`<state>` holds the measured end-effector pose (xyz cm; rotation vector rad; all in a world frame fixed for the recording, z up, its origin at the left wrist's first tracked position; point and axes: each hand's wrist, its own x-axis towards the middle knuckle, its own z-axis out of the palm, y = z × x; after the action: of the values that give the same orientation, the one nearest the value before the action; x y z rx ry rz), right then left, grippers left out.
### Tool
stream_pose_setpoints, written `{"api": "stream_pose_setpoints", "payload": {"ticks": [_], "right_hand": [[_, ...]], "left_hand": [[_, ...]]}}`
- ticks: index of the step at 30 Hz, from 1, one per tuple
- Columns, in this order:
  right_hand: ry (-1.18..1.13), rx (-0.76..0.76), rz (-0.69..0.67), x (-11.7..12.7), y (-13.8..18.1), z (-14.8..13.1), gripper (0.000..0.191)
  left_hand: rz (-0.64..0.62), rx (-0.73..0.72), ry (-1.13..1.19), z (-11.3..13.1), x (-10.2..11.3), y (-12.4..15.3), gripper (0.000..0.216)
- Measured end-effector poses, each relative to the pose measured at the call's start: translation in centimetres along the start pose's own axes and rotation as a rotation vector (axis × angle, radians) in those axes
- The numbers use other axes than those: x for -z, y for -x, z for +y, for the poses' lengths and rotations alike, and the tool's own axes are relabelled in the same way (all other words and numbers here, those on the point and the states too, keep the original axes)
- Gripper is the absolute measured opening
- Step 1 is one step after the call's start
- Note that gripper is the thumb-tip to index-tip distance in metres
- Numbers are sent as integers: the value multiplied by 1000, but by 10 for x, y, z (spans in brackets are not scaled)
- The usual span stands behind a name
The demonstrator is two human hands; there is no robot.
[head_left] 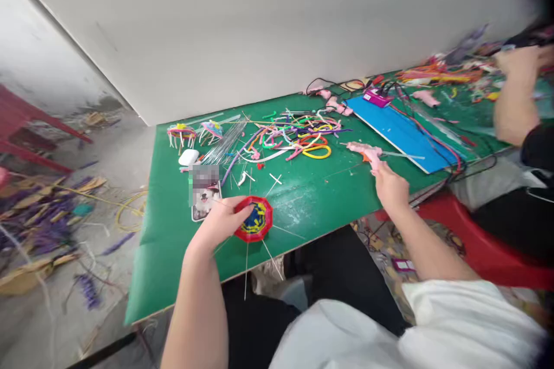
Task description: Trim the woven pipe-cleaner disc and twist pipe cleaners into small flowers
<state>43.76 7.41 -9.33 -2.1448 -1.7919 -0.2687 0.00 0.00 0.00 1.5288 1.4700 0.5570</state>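
Between the fingers and thumb of my left hand is a red eight-sided piece with a blue and yellow middle. Thin pale wires stick out from it on several sides. My right hand is wrapped round the handle of a pink glue gun, its nozzle pointing left and a clear glue stick coming out of its back. White crossed strips lie just beyond the red piece. A phone with a dog picture lies beside my left hand.
A tangle of coloured pipe cleaners, loose wires and two small finished-looking crafts lie on the green table. A blue board with cables and a purple power block is at right. A co-worker's arm reaches in.
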Motion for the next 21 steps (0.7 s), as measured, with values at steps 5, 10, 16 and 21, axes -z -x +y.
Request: {"api": "stream_pose_setpoints", "payload": {"ticks": [5,10,16,21], "right_hand": [[-22,-3,39,-2,3,2,42],[-41,187,198,3,-3,-15,42],[26,491,-198,-3,-54,-95,43],[60,582,-413,-9,-100,-134,48]], "left_hand": [[15,-16,152,7,0,3,30],[37,-40,176,3,3,3,30],[65,-48,149,1,5,2,31],[65,-49,127,1,6,4,28]]}}
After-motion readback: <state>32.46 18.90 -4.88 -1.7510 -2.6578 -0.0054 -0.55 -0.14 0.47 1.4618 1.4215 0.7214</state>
